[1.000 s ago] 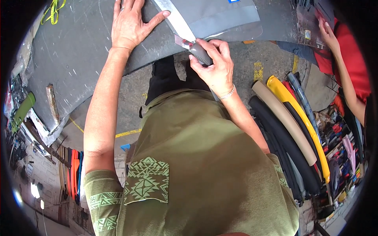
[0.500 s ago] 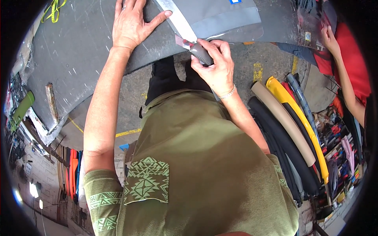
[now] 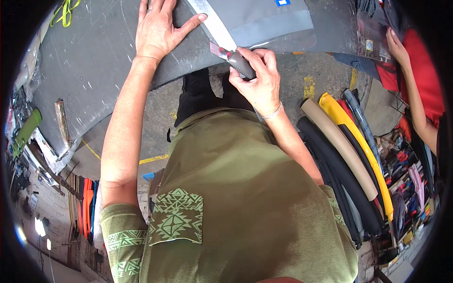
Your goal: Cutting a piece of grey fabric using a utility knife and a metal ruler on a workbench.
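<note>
My left hand (image 3: 159, 29) lies flat on the dark worktable, fingers spread, its thumb tip at the left edge of a pale metal ruler (image 3: 214, 23). The ruler runs slantwise over a grey sheet of material (image 3: 264, 28), which has a lighter grey band near its front edge. In my right hand (image 3: 262, 78) is a utility knife (image 3: 241, 65) with a dark grey ribbed handle and a red part. Its pale blade end points left, just by the ruler's near end. Whether the blade touches the material I cannot tell.
The worktable's (image 3: 108, 61) curved front edge is close to my body. Yellow-green tape (image 3: 65, 13) lies at its far left. At right, a person's hand (image 3: 398, 47) is by clear plastic on the table. Rolls of material (image 3: 339, 146) stand to my right.
The person's hand at the right has shifted slightly. My hands, the ruler and the knife stay practically where they were.
</note>
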Demonstrator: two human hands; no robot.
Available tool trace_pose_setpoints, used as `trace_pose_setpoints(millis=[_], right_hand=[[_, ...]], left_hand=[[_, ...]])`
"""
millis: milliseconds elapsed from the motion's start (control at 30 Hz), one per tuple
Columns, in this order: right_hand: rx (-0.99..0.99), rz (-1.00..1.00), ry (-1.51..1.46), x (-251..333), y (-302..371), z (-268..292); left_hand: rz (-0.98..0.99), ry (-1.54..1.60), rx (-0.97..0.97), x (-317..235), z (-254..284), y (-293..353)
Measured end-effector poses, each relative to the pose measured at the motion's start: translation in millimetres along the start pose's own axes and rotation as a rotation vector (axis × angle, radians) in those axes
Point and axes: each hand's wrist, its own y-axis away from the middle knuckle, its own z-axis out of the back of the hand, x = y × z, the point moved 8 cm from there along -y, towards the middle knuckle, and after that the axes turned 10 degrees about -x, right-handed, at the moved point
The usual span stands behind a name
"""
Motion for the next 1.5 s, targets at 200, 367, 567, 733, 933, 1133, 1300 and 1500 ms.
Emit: trace_pose_setpoints(millis=[200, 367, 567, 733, 933, 1133, 1300, 1500], right_hand=[[-0.029, 0.068, 0.035, 2, 3, 2], [-0.034, 0.099, 0.036, 1, 3, -1], [-0.043, 0.101, 0.022, 1, 2, -1], [-0.042, 0.105, 0.024, 2, 2, 0], [-0.047, 0.109, 0.031, 0, 4, -1], [-0.052, 0.125, 0.026, 1, 2, -1], [-0.051, 0.118, 0.027, -1, 3, -2], [-0.043, 0.110, 0.023, -2, 4, -2]], left_hand=[[-0.005, 0.023, -0.015, -1, 1, 1], [0.006, 0.035, -0.009, 2, 1, 2], [0.009, 0.064, -0.011, 1, 4, 0], [-0.063, 0.006, -0.178, 12, -6, 8], [-0.064, -0.023, -0.168, 12, -9, 8], [-0.062, -0.017, -0.156, 12, -9, 8], [-0.062, -0.020, -0.165, 13, -10, 7], [-0.064, -0.028, -0.160, 13, -11, 8]])
